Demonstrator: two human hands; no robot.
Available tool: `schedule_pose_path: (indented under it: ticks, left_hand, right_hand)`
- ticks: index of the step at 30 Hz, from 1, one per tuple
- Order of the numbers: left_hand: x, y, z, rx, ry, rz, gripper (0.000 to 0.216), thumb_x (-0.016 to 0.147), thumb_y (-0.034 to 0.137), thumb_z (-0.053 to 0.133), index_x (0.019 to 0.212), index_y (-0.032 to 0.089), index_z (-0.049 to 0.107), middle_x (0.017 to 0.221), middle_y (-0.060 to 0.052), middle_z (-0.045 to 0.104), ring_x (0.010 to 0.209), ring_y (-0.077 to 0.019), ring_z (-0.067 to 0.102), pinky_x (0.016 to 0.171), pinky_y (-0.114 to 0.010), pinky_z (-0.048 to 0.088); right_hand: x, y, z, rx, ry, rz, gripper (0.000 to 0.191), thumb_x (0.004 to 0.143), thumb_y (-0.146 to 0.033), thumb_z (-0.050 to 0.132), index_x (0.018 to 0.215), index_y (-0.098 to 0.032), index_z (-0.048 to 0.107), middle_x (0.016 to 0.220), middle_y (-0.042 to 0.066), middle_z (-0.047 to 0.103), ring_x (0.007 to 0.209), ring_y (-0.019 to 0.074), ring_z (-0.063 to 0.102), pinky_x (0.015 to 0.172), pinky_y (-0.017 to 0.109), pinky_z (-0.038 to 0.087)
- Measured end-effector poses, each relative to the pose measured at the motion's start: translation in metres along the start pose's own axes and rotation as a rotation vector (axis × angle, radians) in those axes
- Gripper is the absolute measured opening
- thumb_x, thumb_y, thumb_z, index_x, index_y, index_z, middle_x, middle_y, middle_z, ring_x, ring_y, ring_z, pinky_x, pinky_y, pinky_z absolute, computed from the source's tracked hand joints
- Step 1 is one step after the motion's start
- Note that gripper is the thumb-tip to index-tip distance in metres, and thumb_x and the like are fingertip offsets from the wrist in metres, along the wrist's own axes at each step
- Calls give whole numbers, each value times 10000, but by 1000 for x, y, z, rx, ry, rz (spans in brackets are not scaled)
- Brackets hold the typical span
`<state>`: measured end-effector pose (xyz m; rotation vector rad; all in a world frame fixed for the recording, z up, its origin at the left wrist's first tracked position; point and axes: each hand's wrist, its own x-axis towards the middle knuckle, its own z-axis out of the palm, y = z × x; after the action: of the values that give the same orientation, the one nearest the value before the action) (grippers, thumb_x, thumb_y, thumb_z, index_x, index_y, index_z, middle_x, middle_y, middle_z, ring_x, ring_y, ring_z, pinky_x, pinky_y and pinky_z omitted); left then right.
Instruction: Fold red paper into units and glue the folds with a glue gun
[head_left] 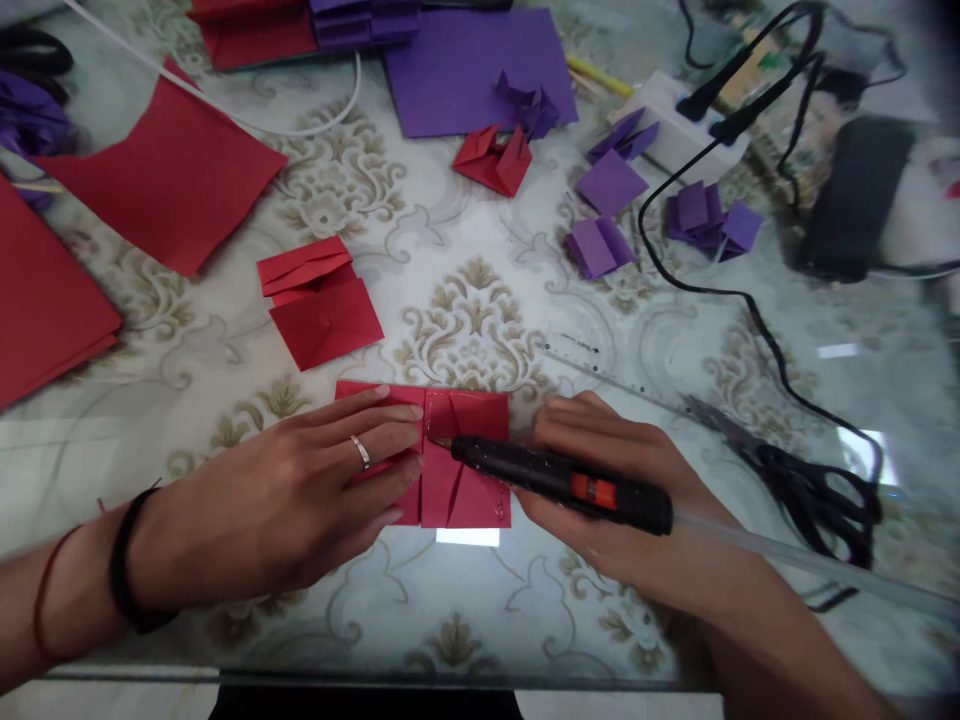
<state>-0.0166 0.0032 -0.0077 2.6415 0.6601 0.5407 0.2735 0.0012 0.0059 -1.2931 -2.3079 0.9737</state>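
My left hand (300, 490) lies flat with its fingers stretched over the left half of a folded red paper piece (477, 500) on the table. My right hand (615, 470) is closed around a black hot glue gun (525, 464) with an orange part on its side. The gun's nozzle points left, at the fold line near the middle of the red piece; whether it touches cannot be made out. A clear glue stick (750, 540) runs out of its back end. Thin glue traces show on the paper's upper edge and lower right corner.
Red folded pieces (326, 320) and red sheets (180, 180) lie to the left. Purple folded pieces (611, 182) and a purple sheet (450, 80) are farther back. Scissors (802, 490), a clear ruler (600, 372), a black cable (675, 285) and a phone (855, 195) occupy the right.
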Motion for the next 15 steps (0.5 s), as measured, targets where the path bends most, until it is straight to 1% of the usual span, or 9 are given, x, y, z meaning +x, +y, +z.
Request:
schedule_pose_path:
  ticks: [4,9,13,15]
  left_hand:
    - [2,0,-2,-18,-13,-8,194,1048,138,519,1190,113,650,1264,-119,717,1242,-248,680,1130,-421,582]
    - [1,-2,-2,-33,-11,-8,207,1048,143,518,1208,133,649,1272,-109,721,1251,-245,685,1124,-416,590]
    - [-1,-3,-2,-49,-30,-15,243,1013,138,578,1244,144,653,1336,-115,706,1317,-260,650,1206,-443,525]
    - [-2,-4,-3,-65,-44,-15,255,999,128,589,1244,137,655,1350,-127,698,1332,-269,639,1216,-457,514]
  right_hand:
    - [-6,0,-5,-3,-75,-15,179,888,-160,645,761,-225,537,722,-32,567,717,169,556,790,375,386]
    - [-7,0,-9,-22,-132,-48,218,882,-147,636,749,-226,483,677,-39,528,683,163,508,720,351,373]
    - [-8,-1,-11,-10,-154,-91,202,880,-151,617,751,-230,482,667,-37,507,654,163,475,674,346,348]
    - [-8,-2,-12,5,-166,-110,190,886,-156,606,754,-230,491,672,-35,510,651,162,478,672,346,346]
